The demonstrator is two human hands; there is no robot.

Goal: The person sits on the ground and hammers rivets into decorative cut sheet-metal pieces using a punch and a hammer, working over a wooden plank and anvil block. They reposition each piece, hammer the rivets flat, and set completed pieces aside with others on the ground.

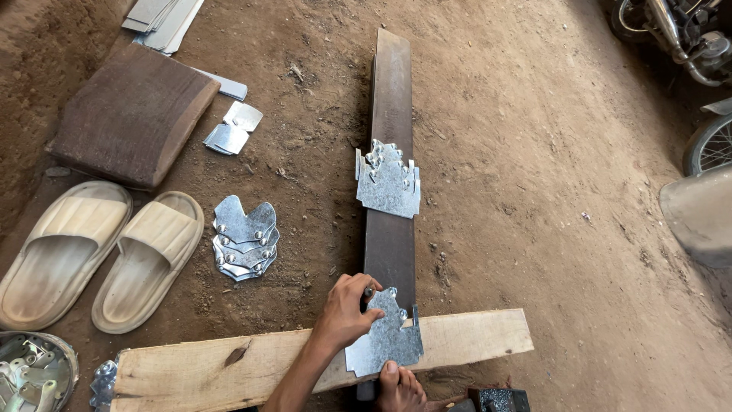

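Head view, looking down at a dirt floor. Left hand [347,309] comes in from the bottom centre, fingers pinched around a small rivet or pin [369,291] at the upper left edge of a galvanised metal plate [386,337]; the grip is narrow, closed on that small part, thumb resting on the plate. The plate lies at lower centre where a long dark steel bar [390,229] meets a pale wooden plank [305,358] lying across the bottom of the frame. What looks like a foot [400,387] presses on the plate's lower edge at bottom centre. Right hand not visible. Further up the bar, at centre frame, sits a small pile of similar notched plates [388,181]. Another stack of plates with rivets [245,238] lies on the dirt left of the bar. Pair of beige sandals [99,255] at lower left, a brown wooden block [133,114] at upper left, flat metal sheets [162,21] above it, and a round bowl of metal parts [34,371] in the bottom left corner. Motorcycle parts [679,34] at upper right.
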